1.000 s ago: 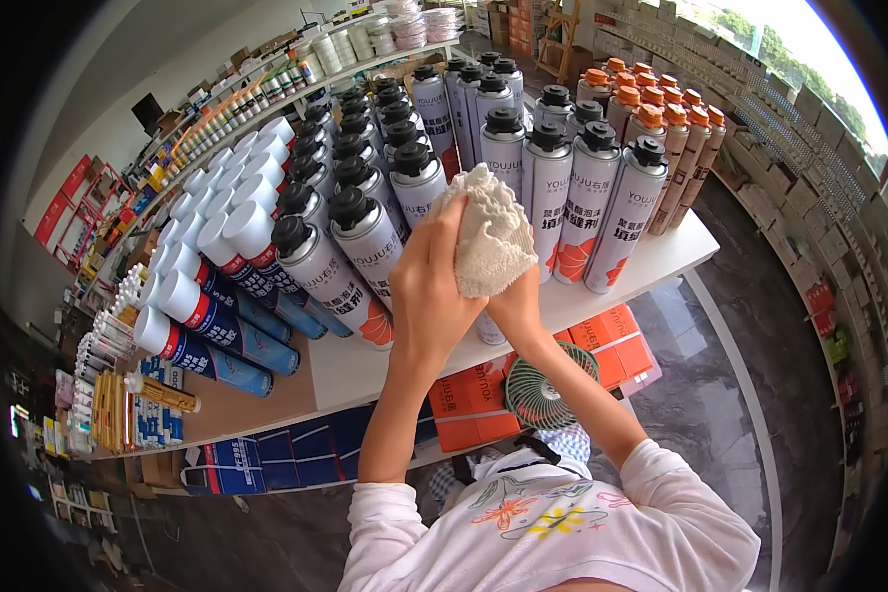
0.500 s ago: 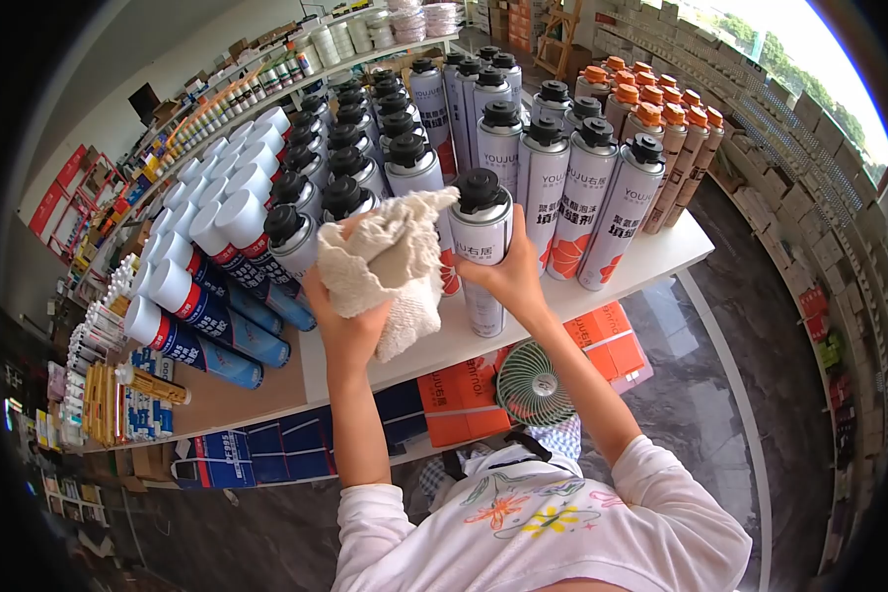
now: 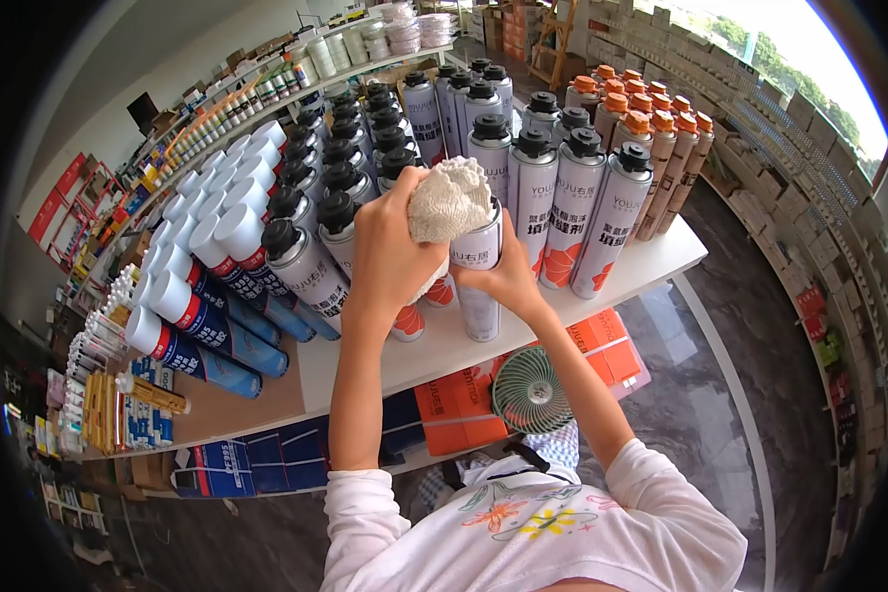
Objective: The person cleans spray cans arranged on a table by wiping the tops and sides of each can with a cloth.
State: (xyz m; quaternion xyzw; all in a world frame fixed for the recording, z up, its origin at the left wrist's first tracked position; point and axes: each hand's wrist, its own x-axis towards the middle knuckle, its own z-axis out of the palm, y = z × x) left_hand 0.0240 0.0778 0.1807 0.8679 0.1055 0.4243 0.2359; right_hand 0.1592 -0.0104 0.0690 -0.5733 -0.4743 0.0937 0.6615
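Observation:
My left hand (image 3: pixel 395 252) is closed on a bunched cream cloth (image 3: pixel 451 200), which lies over the top of a white foam spray can (image 3: pixel 481 314) and hides its black cap. With my right hand (image 3: pixel 508 276) I grip the same can around its upper body, and it stands upright by the shelf's front edge. More white cans with black caps (image 3: pixel 563 212) stand in rows behind it and to its right. Just left of my left wrist, another such can (image 3: pixel 311 266) shows its printed label.
Blue cans with white caps (image 3: pixel 202 345) fill the left of the white shelf (image 3: pixel 651 259). Orange-capped cans (image 3: pixel 666 158) stand at the right. Beneath are orange boxes (image 3: pixel 459 409), blue boxes (image 3: pixel 257 462) and a green fan (image 3: pixel 531 390) close to my body.
My left hand has moved right with the cloth and now presses it onto the can's top, covering the black cap. My right hand keeps its grip on the can.

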